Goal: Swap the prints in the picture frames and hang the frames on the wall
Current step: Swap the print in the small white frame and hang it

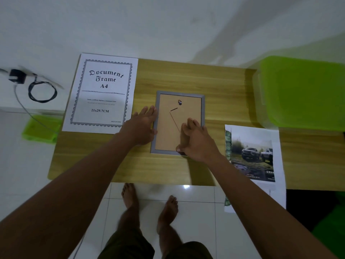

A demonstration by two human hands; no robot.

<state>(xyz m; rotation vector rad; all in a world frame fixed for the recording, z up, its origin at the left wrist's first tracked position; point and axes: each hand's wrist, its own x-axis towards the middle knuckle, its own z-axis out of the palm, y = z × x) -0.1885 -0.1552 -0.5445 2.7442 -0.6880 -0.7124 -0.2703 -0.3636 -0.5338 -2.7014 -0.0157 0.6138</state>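
A small grey picture frame [158, 101] lies face down in the middle of the wooden table [214, 94], its brown backing board [168, 128] and a small metal hanger [180, 102] facing up. My left hand [141, 126] rests flat against the frame's left edge, fingers straight. My right hand [196, 140] lies on the backing board's lower right part, with the thumb at the frame's bottom edge. A white "Document Frame A4" sheet [101, 94] lies at the table's left. A print showing trucks [253, 156] lies at the right, hanging over the front edge.
A green plastic box [302, 92] stands at the table's right end against the white wall. On the floor to the left are a black charger with a coiled cable [40, 90] and a green lid [40, 128]. My bare feet stand on white tiles below the table.
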